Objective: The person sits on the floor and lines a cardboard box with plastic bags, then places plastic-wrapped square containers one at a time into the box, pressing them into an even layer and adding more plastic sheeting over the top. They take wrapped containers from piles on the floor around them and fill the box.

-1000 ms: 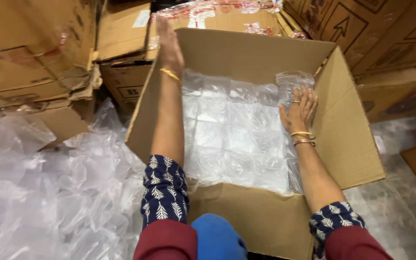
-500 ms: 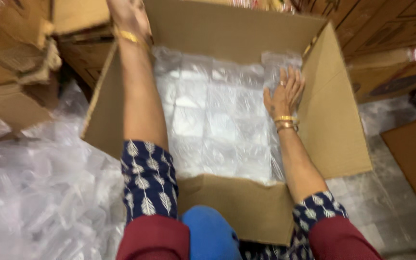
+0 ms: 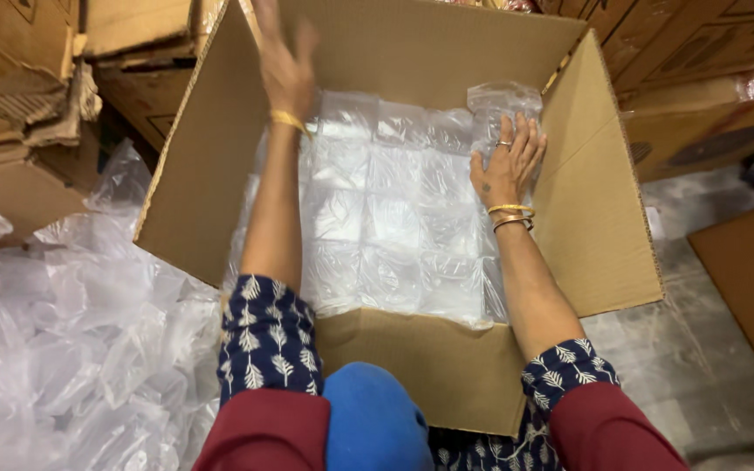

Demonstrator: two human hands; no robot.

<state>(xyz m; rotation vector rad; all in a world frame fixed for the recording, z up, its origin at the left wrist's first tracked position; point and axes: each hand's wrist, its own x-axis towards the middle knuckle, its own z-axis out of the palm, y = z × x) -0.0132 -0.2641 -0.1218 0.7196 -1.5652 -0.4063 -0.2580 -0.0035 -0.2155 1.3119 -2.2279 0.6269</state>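
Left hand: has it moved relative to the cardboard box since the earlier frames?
Yes. The left hand, earlier up at the far wall of the cardboard box, has come back toward the clear packets, blurred in motion.

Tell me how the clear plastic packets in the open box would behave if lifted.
The clear packets look thin and crinkled, so probably floppy and light. Their glossy film may be slippery. The right hand rests flat on them.

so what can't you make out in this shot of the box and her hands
Head view only:
- Left hand: motion-blurred, fingertips nearly at the top edge, so its grip is unclear.
- Box floor: hidden under the clear bags.
- Bag contents: too glossy to tell.
- Right hand palm: faces down, hidden.
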